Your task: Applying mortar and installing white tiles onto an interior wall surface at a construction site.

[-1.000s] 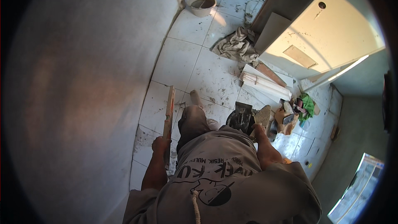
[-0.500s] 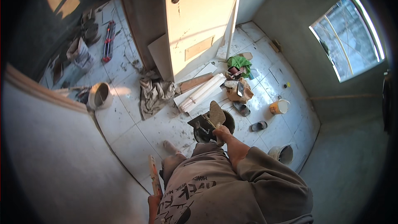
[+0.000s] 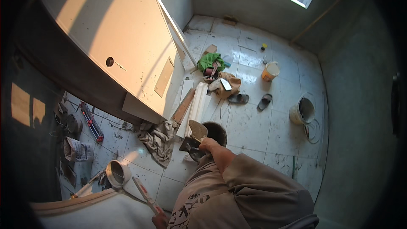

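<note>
Right hand (image 3: 208, 145): clenched on the handle of a pointed steel trowel (image 3: 197, 130), mortar-smeared blade raised over a dark round rubber bucket (image 3: 216, 132) on the pale tiled floor (image 3: 250, 123). Left hand (image 3: 160, 219): closed around a long, flat, mortar-crusted straightedge (image 3: 143, 194), held at the lower edge beside the grey plastered wall (image 3: 97, 214).

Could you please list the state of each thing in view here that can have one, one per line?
Right hand: closed on the trowel's handle.
Trowel: held, blade raised over the dark bucket.
Dark bucket: upright, open.
Left hand: closed on the long level's end.
Long level: held, tilted.
White bucket: upright, open.
Door: open.
Sandals: off, lying apart on the floor.
Grey cloth: crumpled on the floor.
</note>
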Motion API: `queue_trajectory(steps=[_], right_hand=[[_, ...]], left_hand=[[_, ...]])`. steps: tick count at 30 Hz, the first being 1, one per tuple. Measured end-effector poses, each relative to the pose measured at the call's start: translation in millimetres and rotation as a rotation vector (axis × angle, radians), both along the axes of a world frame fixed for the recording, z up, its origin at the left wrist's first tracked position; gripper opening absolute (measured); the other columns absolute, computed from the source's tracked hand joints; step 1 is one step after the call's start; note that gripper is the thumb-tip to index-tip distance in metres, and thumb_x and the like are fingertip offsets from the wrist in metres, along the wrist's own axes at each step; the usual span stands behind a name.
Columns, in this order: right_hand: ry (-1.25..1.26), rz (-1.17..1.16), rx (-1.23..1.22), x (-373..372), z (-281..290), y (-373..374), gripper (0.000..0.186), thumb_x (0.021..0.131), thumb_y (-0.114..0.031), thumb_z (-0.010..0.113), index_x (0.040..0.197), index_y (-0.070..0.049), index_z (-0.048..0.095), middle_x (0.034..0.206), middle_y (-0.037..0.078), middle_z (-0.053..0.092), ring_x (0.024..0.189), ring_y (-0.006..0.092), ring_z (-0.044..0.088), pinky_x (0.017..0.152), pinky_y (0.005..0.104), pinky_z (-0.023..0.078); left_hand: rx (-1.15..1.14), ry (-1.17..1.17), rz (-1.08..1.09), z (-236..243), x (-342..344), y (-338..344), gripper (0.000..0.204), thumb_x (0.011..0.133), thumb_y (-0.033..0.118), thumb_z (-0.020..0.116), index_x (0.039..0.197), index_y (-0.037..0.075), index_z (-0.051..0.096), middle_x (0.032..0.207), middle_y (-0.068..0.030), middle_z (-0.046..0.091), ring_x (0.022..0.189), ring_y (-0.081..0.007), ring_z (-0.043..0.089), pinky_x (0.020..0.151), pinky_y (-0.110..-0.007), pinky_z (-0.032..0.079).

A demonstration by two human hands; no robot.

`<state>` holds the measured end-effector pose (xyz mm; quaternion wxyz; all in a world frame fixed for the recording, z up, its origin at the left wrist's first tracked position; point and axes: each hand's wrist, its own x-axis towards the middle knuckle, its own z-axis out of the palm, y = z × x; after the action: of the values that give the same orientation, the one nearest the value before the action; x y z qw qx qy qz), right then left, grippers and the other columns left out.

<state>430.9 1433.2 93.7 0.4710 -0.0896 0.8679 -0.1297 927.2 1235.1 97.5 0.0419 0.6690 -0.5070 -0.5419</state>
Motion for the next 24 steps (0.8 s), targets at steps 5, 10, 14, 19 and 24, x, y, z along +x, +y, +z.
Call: queue_trajectory(steps=[5,10,14,19,24], right_hand=[[-0.083,-0.153,0.018,-4,7,-16,0.044,0.07,-0.023,0.056,0.112,-0.008,0.057,0.111,0.012,0.059,0.103,0.0248,0.057,0.086,0.0344,0.046],[-0.095,-0.018,0.003,-4,27,-24,0.04,0.071,-0.019,0.052,0.108,-0.005,0.059,0.107,0.014,0.06,0.1,0.027,0.059,0.082,0.036,0.048],[-0.051,0.02,0.074,-11,39,-32,0.037,0.069,-0.022,0.055,0.098,-0.001,0.062,0.099,0.018,0.062,0.096,0.0273,0.06,0.078,0.0365,0.049],[0.018,0.062,0.07,-6,15,-55,0.038,0.064,-0.026,0.063,0.091,0.002,0.062,0.091,0.018,0.063,0.086,0.0284,0.062,0.072,0.0374,0.049],[0.044,0.18,0.03,1,-21,-95,0.034,0.066,-0.022,0.061,0.088,0.004,0.059,0.086,0.019,0.062,0.084,0.0292,0.062,0.072,0.036,0.049]], left_hand=[[0.009,-0.2,-0.314,23,-43,-49,0.036,0.067,0.019,0.067,0.09,-0.007,0.061,0.076,-0.0128,0.062,0.065,-0.0221,0.061,0.058,-0.03,0.046],[0.082,-0.469,-0.455,57,-47,-51,0.037,0.061,0.014,0.065,0.087,-0.011,0.06,0.075,-0.0162,0.063,0.063,-0.0236,0.062,0.056,-0.035,0.048],[0.074,-0.664,-0.61,50,-85,-73,0.045,0.062,0.023,0.065,0.097,-0.007,0.061,0.086,-0.0209,0.064,0.078,-0.0299,0.065,0.069,-0.038,0.049],[0.045,-0.55,-0.429,71,-98,-73,0.051,0.064,0.034,0.062,0.102,0.001,0.061,0.095,-0.021,0.063,0.094,-0.0328,0.06,0.08,-0.039,0.047],[0.031,-0.518,-0.369,54,-71,-86,0.049,0.063,0.035,0.062,0.099,0.002,0.062,0.093,-0.0212,0.063,0.091,-0.0333,0.061,0.08,-0.039,0.047]])
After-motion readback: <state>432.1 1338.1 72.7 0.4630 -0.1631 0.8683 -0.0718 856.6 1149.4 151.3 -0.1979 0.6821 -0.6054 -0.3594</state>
